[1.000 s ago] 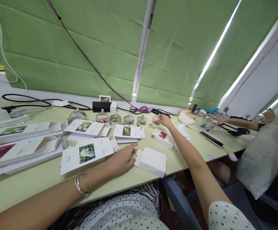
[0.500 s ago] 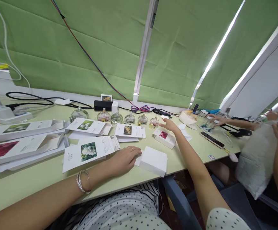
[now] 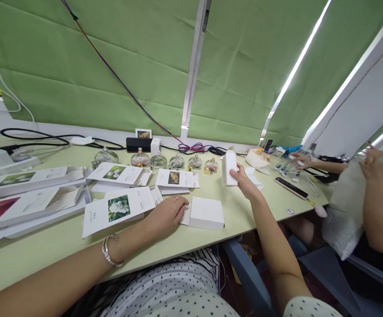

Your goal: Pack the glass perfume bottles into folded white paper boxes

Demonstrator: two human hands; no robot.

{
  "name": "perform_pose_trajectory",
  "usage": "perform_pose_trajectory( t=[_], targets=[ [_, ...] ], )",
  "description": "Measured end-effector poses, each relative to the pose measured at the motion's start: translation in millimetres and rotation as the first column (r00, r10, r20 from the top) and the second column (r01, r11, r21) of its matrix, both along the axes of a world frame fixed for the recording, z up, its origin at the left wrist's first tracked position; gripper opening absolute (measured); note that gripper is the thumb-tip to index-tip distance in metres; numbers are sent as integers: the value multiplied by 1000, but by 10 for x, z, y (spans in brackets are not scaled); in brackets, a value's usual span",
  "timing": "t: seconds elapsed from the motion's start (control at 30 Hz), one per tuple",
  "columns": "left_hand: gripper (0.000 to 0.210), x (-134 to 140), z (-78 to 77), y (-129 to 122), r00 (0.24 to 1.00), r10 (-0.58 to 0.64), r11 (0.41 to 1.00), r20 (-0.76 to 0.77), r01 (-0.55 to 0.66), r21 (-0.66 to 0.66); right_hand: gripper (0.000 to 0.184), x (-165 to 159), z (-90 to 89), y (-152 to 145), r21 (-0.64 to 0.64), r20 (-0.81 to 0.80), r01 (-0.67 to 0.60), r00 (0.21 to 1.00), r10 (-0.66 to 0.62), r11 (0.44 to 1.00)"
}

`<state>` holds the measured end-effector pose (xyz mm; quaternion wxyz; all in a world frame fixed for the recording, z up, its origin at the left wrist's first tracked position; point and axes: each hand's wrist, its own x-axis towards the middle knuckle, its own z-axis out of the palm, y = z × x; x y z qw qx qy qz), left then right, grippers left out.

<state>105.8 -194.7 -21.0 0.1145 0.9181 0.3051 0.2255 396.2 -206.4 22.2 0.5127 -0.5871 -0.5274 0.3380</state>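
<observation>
My right hand (image 3: 246, 181) grips a small white carton (image 3: 228, 167), holding it upright over the table with the thumb against its side. My left hand (image 3: 166, 216) rests flat on the tabletop, fingers extended. Its fingertips lie beside the flap of a plain white box (image 3: 206, 213); whether they touch it I cannot tell. Left of that hand lies a flat white carton with a white flower picture (image 3: 118, 207). Behind it is a smaller carton with a yellow flower picture (image 3: 174, 178). Several round glass perfume bottles stand in a row, one pinkish (image 3: 211, 164).
More flat cartons (image 3: 33, 202) spread over the left side. A black case (image 3: 138, 145) and cables (image 3: 194, 147) line the back. A phone (image 3: 291, 187) lies at right, near a co-worker's hand (image 3: 301, 160) among glass bottles. A grey plastic bag (image 3: 343, 220) hangs beyond the table edge.
My right hand has picked up the small carton with the red flower picture and raised it upright. My left hand stays down. The plain white box has turned slightly.
</observation>
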Motion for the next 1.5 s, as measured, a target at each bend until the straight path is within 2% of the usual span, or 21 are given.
perform_pose_trajectory(
  t=[0.03, 0.07, 0.13, 0.2, 0.27, 0.3, 0.37, 0.47, 0.57, 0.73, 0.83, 0.93, 1.1, 1.17, 1.23, 1.27, 1.3, 1.37, 1.4, 1.43, 1.5],
  targets=[
    [20, -6, 0, 6, 998, 18, 1000, 57, -19, 20, 69, -130, 42, -54, 79, -217, -46, 974, 62, 996],
    [17, -13, 1, 12, 992, 20, 998, 121, -27, 58, 63, -281, 79, -115, 131, -388, -109, 909, 152, 985],
    [15, -25, 5, 15, 965, -47, 978, 258, -8, 207, 56, -616, 126, -243, 178, -597, -226, 749, 288, 958],
    [28, -28, 10, 7, 913, -183, 912, 366, 18, 410, 50, -945, 120, -351, 186, -715, -278, 620, 324, 942],
    [42, -22, 12, -5, 867, -286, 833, 408, 15, 553, 49, -1220, 66, -419, 172, -789, -301, 528, 315, 938],
    [45, -18, 13, -10, 853, -308, 811, 421, 4, 585, 50, -1328, 27, -436, 165, -814, -303, 495, 303, 939],
    [45, -13, 16, -12, 838, -314, 807, 447, -13, 591, 53, -1485, -50, -444, 156, -853, -291, 443, 277, 944],
    [39, -18, 28, 2, 824, -296, 840, 483, -16, 543, 55, -1587, -118, -425, 148, -882, -239, 407, 237, 960],
    [39, -32, 37, 30, 823, -283, 863, 493, -5, 505, 54, -1575, -119, -413, 126, -885, -199, 420, 201, 972],
    [43, -64, 24, 80, 837, -322, 857, 443, 58, 512, 48, -1460, -116, -409, 107, -873, -189, 451, 183, 976],
    [41, -81, 24, 84, 850, -386, 838, 358, 160, 522, 46, -1396, -122, -413, 94, -855, -206, 484, 184, 974],
    [38, -79, 31, 63, 842, -469, 791, 267, 266, 551, 51, -1334, -94, -438, 124, -804, -178, 559, 204, 976],
    [38, -50, 33, 41, 862, -469, 762, 193, 284, 581, 52, -1142, -63, -456, 205, -614, -108, 759, 214, 973],
    [38, -41, 33, 37, 872, -461, 762, 164, 295, 576, 45, -1005, -66, -450, 258, -471, -18, 870, 143, 966],
    [36, -32, 32, 27, 871, -470, 767, 144, 323, 554, 39, -840, -53, -471, 352, -264, 143, 963, -49, 925],
    [34, -27, 31, 19, 868, -478, 772, 132, 344, 535, 37, -755, -36, -499, 421, -158, 238, 969, -188, 875],
    [33, -22, 29, 9, 869, -482, 780, 113, 366, 508, 37, -674, -14, -540, 496, -64, 316, 942, -329, 808],
    [32, -12, 21, -11, 886, -460, 806, 48, 395, 440, 35, -537, 44, -656, 622, 91, 371, 841, -534, 690],
    [32, -8, 15, -18, 901, -434, 824, 3, 396, 406, 34, -484, 76, -723, 663, 172, 340, 798, -577, 667],
    [32, -5, 8, -23, 914, -404, 840, -48, 391, 376, 32, -443, 106, -788, 688, 267, 274, 766, -585, 672],
    [33, -4, -4, -20, 924, -354, 865, -143, 382, 327, 29, -387, 160, -898, 685, 470, 90, 703, -533, 723]
  ],
)
